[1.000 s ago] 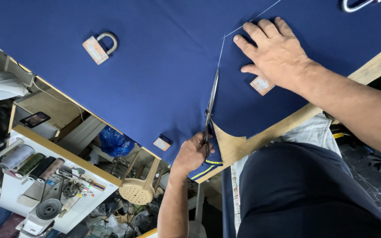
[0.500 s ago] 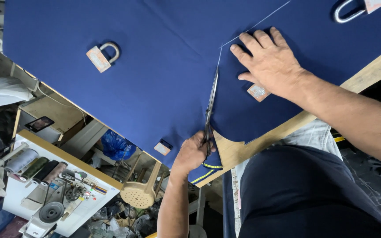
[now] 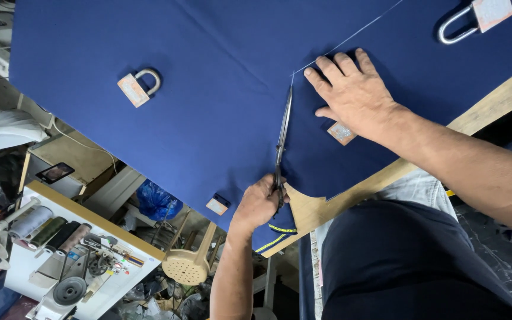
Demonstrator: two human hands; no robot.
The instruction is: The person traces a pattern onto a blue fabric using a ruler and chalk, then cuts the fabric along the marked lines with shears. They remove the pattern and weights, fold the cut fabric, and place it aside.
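Observation:
Dark blue cloth (image 3: pixel 208 71) lies spread over a wooden table (image 3: pixel 499 98). My left hand (image 3: pixel 259 204) grips long scissors (image 3: pixel 282 139) at the cloth's near edge. The blades lie in a cut that runs up toward the corner of a thin white chalk line (image 3: pixel 351 38). My right hand (image 3: pixel 357 95) presses flat on the cloth just right of the blades, fingers spread beside the chalk corner. A small square weight (image 3: pixel 342 133) sits by that wrist.
Two padlocks (image 3: pixel 138 87) (image 3: pixel 475 19) rest on the cloth as weights, and another small square weight (image 3: pixel 216 205) lies near its edge. Below the table stand a beige stool (image 3: pixel 188 266), a blue bag (image 3: pixel 155 201) and a white shelf with thread spools (image 3: pixel 40 228).
The scissor tips have moved further up the cloth, closer to the chalk corner. My right hand stays pressed beside them. The view has shifted slightly.

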